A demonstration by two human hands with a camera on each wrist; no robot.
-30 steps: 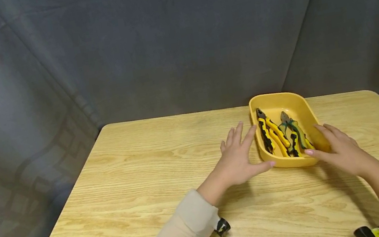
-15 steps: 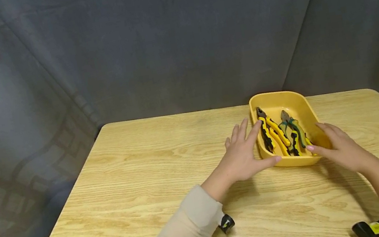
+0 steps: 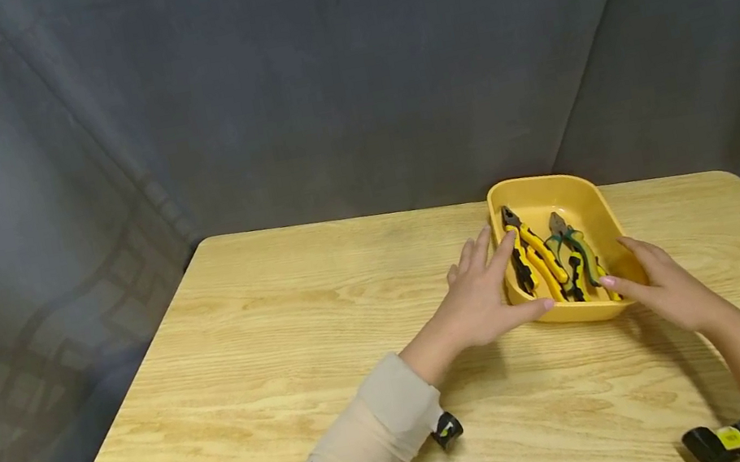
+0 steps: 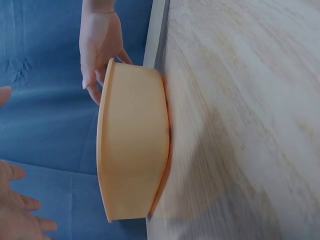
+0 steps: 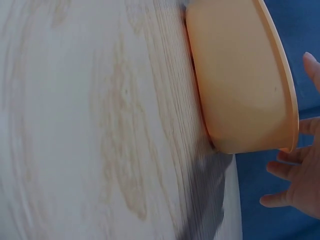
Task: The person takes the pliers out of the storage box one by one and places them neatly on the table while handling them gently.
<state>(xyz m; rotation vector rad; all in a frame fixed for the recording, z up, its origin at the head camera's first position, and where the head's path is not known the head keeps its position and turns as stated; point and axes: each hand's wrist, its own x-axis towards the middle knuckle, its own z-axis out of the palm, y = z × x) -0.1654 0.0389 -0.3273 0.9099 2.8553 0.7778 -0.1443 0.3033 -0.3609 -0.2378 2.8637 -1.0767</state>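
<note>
A yellow plastic bin (image 3: 581, 312) stands upright on the table, holding several pliers. Pliers with yellow-and-black handles (image 3: 547, 256) lie along its left side. Green-handled pliers (image 3: 585, 259) lie further right, overlapping another yellow-and-black handle. My left hand (image 3: 478, 303) is at the bin's left side with fingers spread and thumb stretched along the front rim. At the right wall is my right hand (image 3: 670, 289), its fingers outside and its thumb over the front right rim. In the left wrist view the bin's outer wall (image 4: 132, 145) hides the pliers. Whether either hand touches the bin is unclear.
The wooden table (image 3: 253, 367) ends just behind the bin, where a dark grey cloth (image 3: 345, 87) hangs. Black wrist cameras are strapped at both sleeves, the left camera (image 3: 447, 430) close above the tabletop.
My left hand has moved slightly right and away from me, with its thumb now over the bin's front rim. The right hand has barely shifted. The pliers have stayed in place.
</note>
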